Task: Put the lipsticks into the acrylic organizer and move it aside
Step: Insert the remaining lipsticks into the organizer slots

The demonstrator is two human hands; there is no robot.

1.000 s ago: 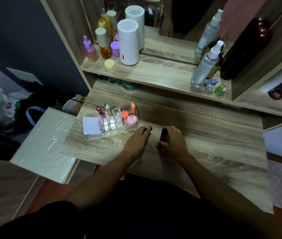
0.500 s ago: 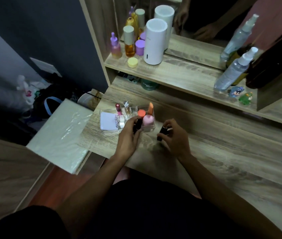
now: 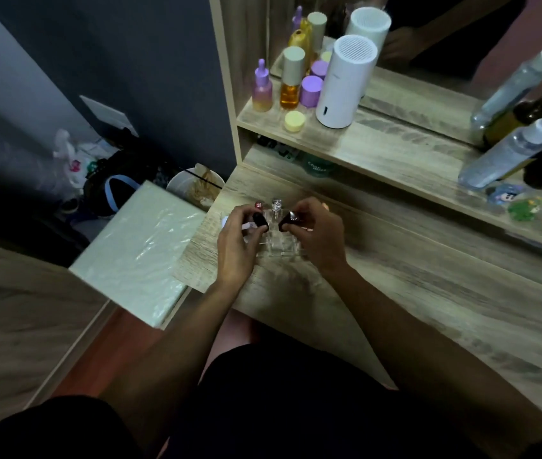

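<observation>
The clear acrylic organizer [image 3: 277, 245] stands near the left end of the wooden desk [image 3: 428, 293], mostly hidden behind my hands. My left hand [image 3: 238, 241] grips a black lipstick [image 3: 260, 221] over the organizer's left side. My right hand [image 3: 317, 235] grips a second black lipstick [image 3: 287, 221], tilted over the middle slots. A red-capped lipstick [image 3: 258, 205] and a clear-capped bottle [image 3: 276, 205] stand upright in the organizer's back row.
The shelf above the desk holds a white cylinder device [image 3: 345, 84], purple and amber bottles [image 3: 291, 81], a yellow jar [image 3: 294, 121] and spray bottles [image 3: 508, 150]. Left of the desk stand a plastic-wrapped white box [image 3: 140, 250] and a bowl [image 3: 193, 187].
Both hands have lifted the black lipsticks from the desk and moved left, over the organizer. The camera has turned to the left, so the desk sits further right in view.
</observation>
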